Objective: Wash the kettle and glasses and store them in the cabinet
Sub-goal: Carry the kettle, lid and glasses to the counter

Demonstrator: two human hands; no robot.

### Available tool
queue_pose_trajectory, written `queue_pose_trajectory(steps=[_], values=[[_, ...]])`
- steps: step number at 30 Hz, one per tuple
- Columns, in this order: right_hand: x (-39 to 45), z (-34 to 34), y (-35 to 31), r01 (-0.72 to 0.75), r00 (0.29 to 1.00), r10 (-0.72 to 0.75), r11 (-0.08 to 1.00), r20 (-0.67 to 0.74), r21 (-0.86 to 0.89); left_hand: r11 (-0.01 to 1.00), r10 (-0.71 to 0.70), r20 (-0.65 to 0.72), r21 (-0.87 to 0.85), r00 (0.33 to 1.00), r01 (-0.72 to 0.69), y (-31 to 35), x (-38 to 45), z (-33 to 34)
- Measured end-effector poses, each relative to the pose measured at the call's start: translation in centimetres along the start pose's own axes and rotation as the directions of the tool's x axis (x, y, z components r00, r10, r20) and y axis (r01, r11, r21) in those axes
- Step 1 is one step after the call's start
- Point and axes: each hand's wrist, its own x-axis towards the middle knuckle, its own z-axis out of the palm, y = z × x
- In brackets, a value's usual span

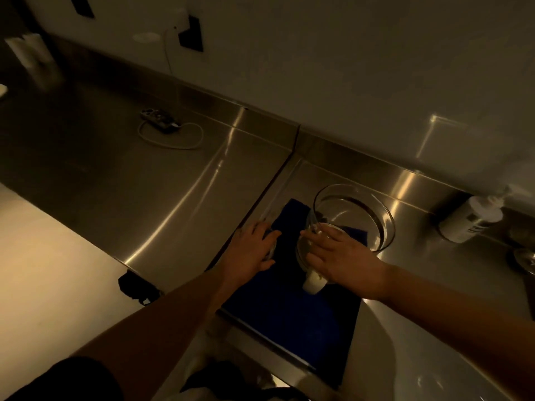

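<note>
A dark blue towel (289,308) lies on the steel counter (162,180). At its left edge stands a clear glass (269,227), blurred and hard to make out, and my left hand (250,253) is wrapped around it. A clear glass kettle (304,250) with a white piece (312,285) at its near end rests on the towel. My right hand (341,256) lies over its top and grips it. Just behind the kettle stands a large clear glass bowl (362,209), touching or nearly touching it.
A white pump bottle (469,221) stands at the back right, with a stemmed glass (524,259) partly cut off at the right edge. A power strip with a coiled white cable (162,120) lies on the left counter. A black object (136,285) hangs at the counter's front edge.
</note>
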Motion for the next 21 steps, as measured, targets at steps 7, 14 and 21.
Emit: queue_pose_trajectory(steps=[7,14,21], values=[[7.2,-1.2,0.6,0.103,0.991,-0.105,0.994,-0.078,-0.029,0.993,-0.119,-0.058,0.0,0.991,0.12,-4.9,-2.4,-2.7],[17.9,-3.0,-0.8,0.214,0.958,-0.22,0.976,-0.186,-0.05,0.982,-0.186,-0.11,-0.009,0.976,0.186,-14.6,-6.5,-5.5],[31.7,-3.8,-3.6,0.223,0.971,-0.224,0.975,-0.087,-0.024,0.981,-0.191,-0.088,0.017,0.978,0.193,-27.8,-10.5,-8.4]])
